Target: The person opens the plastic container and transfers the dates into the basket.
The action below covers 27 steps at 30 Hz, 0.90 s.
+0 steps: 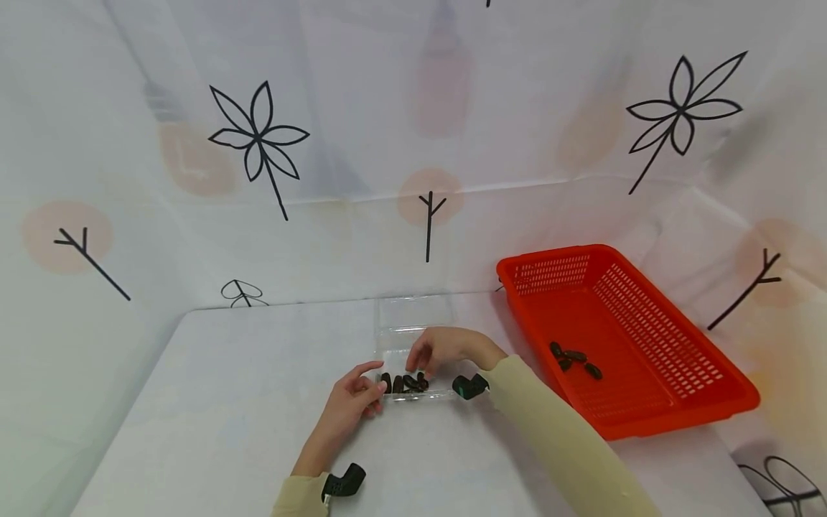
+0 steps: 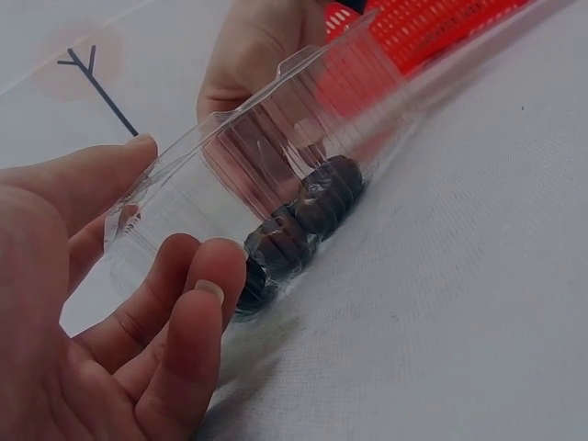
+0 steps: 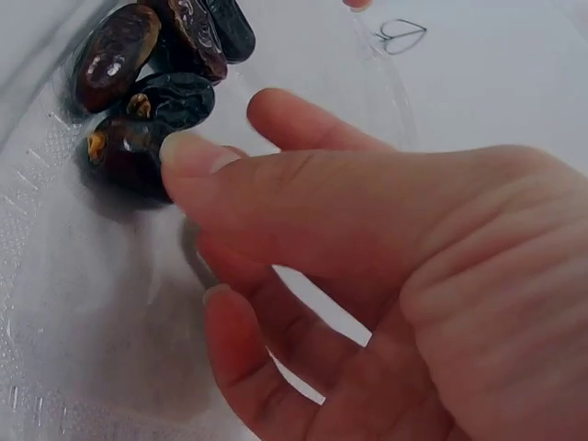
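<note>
A clear plastic clamshell box lies on the table with its lid folded back, away from me. Several dark brown dates sit side by side along its near wall. My left hand grips the box's left end, thumb on one side and fingers curled at the other, as the left wrist view shows. Inside the box, my right hand pinches a glossy date by its end. That date lies against another wrinkled date in the row.
To the right stands a red plastic basket with slotted sides, its left edge close to my right forearm. Several more dates lie on its floor. A white cloth covers the table, and a patterned sheet hangs behind it.
</note>
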### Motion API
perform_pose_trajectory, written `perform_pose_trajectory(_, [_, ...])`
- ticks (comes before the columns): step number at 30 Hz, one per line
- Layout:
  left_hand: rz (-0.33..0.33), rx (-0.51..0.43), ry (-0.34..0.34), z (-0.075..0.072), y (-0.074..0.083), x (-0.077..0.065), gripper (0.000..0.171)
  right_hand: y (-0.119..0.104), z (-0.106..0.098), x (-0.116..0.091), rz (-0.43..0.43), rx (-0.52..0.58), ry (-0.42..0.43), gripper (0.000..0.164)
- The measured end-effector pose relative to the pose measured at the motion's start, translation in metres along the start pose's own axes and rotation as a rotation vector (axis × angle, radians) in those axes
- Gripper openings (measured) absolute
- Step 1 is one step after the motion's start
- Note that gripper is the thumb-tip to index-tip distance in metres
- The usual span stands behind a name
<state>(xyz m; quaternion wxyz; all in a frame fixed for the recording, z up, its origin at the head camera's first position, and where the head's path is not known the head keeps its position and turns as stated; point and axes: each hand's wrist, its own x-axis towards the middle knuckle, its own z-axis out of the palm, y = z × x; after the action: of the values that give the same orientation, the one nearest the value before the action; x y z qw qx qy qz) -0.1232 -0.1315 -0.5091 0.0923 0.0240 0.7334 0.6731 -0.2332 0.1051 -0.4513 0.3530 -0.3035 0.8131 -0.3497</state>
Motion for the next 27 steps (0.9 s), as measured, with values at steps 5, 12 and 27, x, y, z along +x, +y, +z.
perform_pose_trajectory(5, [-0.007, -0.001, -0.003, 0.0003, 0.0001, 0.0004, 0.047, -0.0029, 0.0003, 0.0004, 0.020, -0.033, -0.012, 0.035])
perform_pose_trajectory(12, [-0.003, -0.007, -0.007, -0.0008, 0.0001, 0.0009, 0.047, -0.0048, 0.0029, 0.0008, 0.047, -0.094, -0.009, 0.033])
perform_pose_trajectory(27, [0.006, 0.002, -0.013, -0.0010, -0.0002, 0.0018, 0.048, -0.0068, 0.0002, 0.0005, 0.083, -0.148, -0.030, 0.019])
